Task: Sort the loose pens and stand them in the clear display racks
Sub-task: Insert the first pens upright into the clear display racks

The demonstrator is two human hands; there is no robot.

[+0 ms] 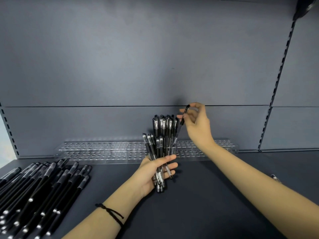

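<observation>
Head view: the only angle, looking down over both forearms at a dark shelf (215, 200) set against a grey back panel (138, 57).
Right hand (198, 123): raised above the racks, its fingers (183, 110) pinching a single pen (180, 127) near the cap. The pen leans with its tip down at the rack holes, probably so it can be steered into one.
Left hand (153, 171): palm up just in front of the racks, fingers (170, 157) curled round a bundle of pens (156, 149) with the caps up. I'd guess it is held close so the other hand has a short trip.
Clear racks (103, 150): two stepped tiers along the foot of the back panel.
Standing pens (164, 125): a tight upright cluster in the rear tier, just left of the single pen.
Loose pens (43, 190): a heap lying flat at the left of the shelf, well apart from both hands.
Edges: the single pen passes close beside the cluster's caps, so a careless nudge could knock them askew.
Open room: the holes right of the cluster show no pens, so filling looks easiest that way. The bundle crowds the near side.
Small pale object (275, 178): beside the right forearm, too blurred to name.
</observation>
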